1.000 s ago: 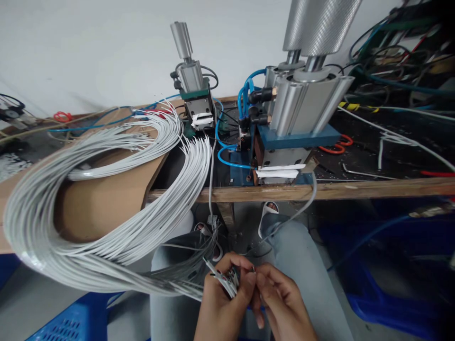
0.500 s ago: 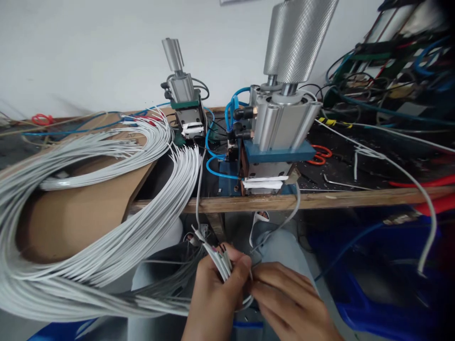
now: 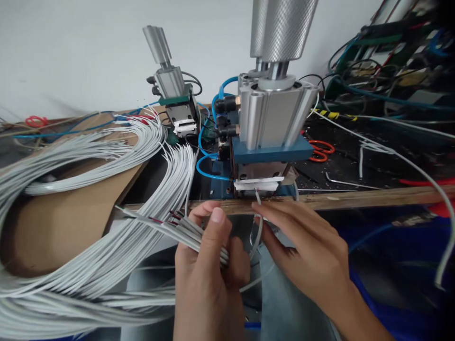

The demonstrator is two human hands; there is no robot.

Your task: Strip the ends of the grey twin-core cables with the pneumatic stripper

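My left hand (image 3: 213,270) is closed around a bunch of grey-white cables (image 3: 186,232), whose ends stick out to the left with dark and reddish inner wires showing. My right hand (image 3: 307,251) pinches a single cable (image 3: 259,215) between thumb and fingers. That cable's tip is at the white-taped mouth (image 3: 258,184) of a pneumatic wire-stripping machine (image 3: 273,118); whether it is inside the mouth I cannot tell. Below the hand, the cable curves down and its far part is hidden.
A large coil of white cables (image 3: 156,203) spreads over cardboard (image 3: 71,227) on the left. Behind it stands a smaller machine (image 3: 172,90). Orange-handled scissors (image 3: 322,149), a hex key (image 3: 350,182) and a loose cable (image 3: 405,163) lie right, behind the wooden table edge (image 3: 341,198).
My hands have risen from above the lap to the table edge and moved apart. The right has brought one cable up to the machine's mouth; the left's bunch now tilts left.
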